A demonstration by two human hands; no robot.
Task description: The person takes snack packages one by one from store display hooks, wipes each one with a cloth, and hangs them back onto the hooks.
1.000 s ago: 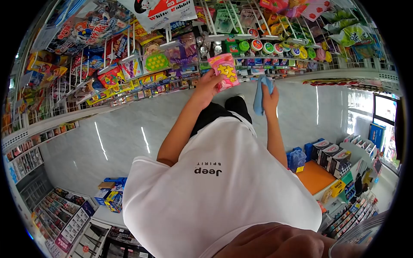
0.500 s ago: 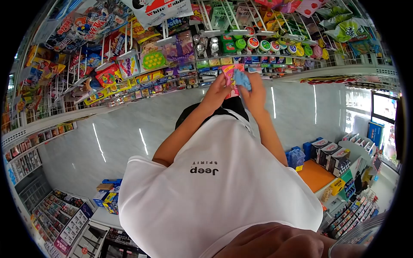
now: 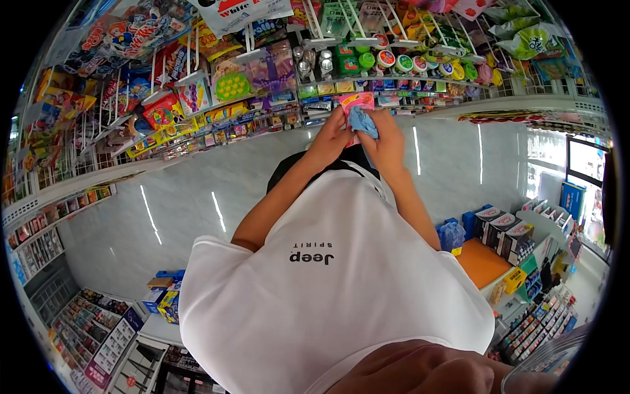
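Note:
In the head view a pink packet [image 3: 357,100] with yellow print is held up in front of the candy shelves. My left hand [image 3: 330,141] is closed on its left edge. A crumpled light-blue cloth [image 3: 361,123] is bunched in my right hand [image 3: 386,139], its fingers closed around it. The cloth lies against the front of the packet and covers its middle. Both hands are close together, just below the lowest shelf rows.
Hanging candy bags [image 3: 134,33] and round-lidded candy jars [image 3: 402,64] fill the shelves ahead. A white shelf edge [image 3: 512,108] runs across at right. Behind on the right, an orange counter [image 3: 481,266] carries boxes [image 3: 502,231]. Grey floor [image 3: 453,157] lies below the shelves.
My right hand has moved the blue cloth slightly down and left across the packet. The packet's upper part now looks tilted or bent, showing wider at the top.

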